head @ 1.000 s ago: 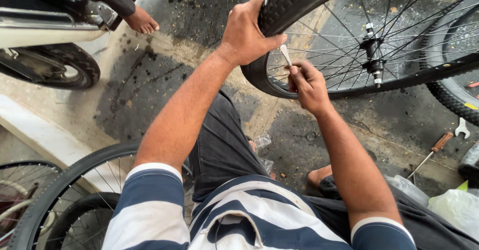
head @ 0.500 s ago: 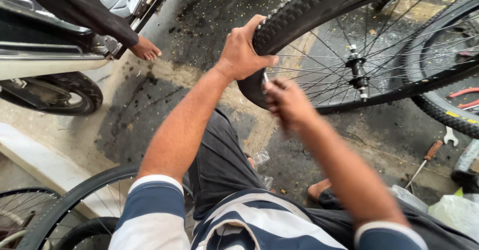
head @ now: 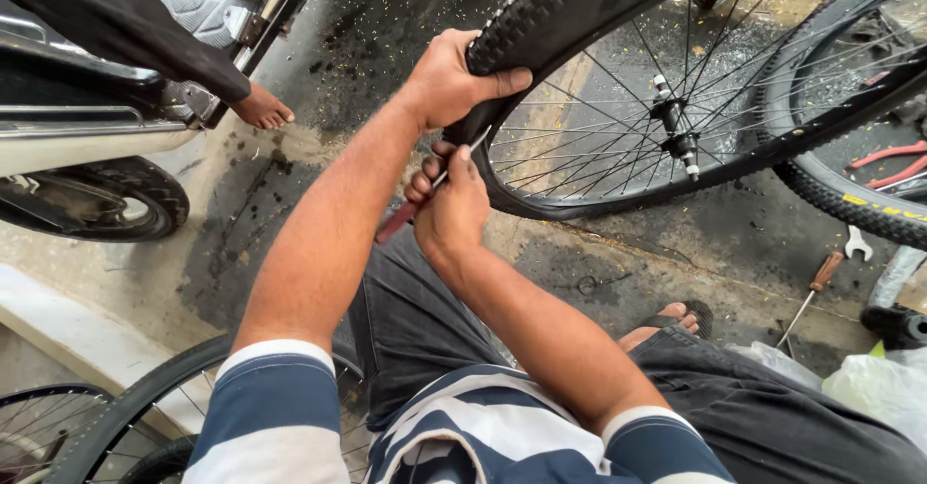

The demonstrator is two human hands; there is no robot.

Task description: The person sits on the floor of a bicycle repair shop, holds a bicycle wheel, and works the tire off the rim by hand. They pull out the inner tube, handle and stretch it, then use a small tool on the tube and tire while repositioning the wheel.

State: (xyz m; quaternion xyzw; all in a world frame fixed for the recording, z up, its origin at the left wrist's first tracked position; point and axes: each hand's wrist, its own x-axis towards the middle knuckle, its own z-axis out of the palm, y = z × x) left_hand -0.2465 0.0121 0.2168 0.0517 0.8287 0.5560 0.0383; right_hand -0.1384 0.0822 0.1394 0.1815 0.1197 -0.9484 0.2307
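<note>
Black knobby tyre [head: 570, 1], red-handled screwdriver [head: 406, 215], navy-and-white striped shirt [head: 290, 416], dark grey shorts [head: 415, 320].

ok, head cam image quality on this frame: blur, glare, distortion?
Head view: sharp, with no motion blur on the left hand gripping the tyre or on the right hand holding the red-handled tool; light is soft and even, shadows faint; mild sheen on the wet ground; wide-angle lens bends the edges, stretching the striped sleeves.
</note>
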